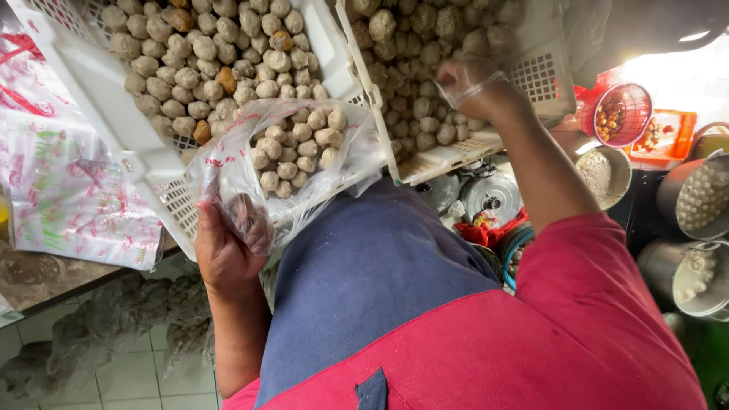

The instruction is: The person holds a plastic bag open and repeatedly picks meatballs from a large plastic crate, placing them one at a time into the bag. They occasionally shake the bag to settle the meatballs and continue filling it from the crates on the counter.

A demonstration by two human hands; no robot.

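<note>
My left hand (225, 244) grips the mouth of a clear plastic bag (228, 163) that lies against the front of a white slotted crate (148, 163). The bag holds several beige meatballs (296, 148). More meatballs (205, 53), some browner, fill the crate behind it. My right hand (467, 83), in a thin clear glove, reaches into a second white crate (543, 76) and rests on its pile of meatballs (414, 45). Whether it holds any is hidden. A blue apron and red sleeve cover my body below.
Printed plastic bags (64, 175) lie stacked at the left on a worn counter. At the right stand a red mesh basket (623, 114), a grey bowl (605, 175) and metal pots (695, 197) with pale balls. Filled bags rest on the tiled floor (114, 319).
</note>
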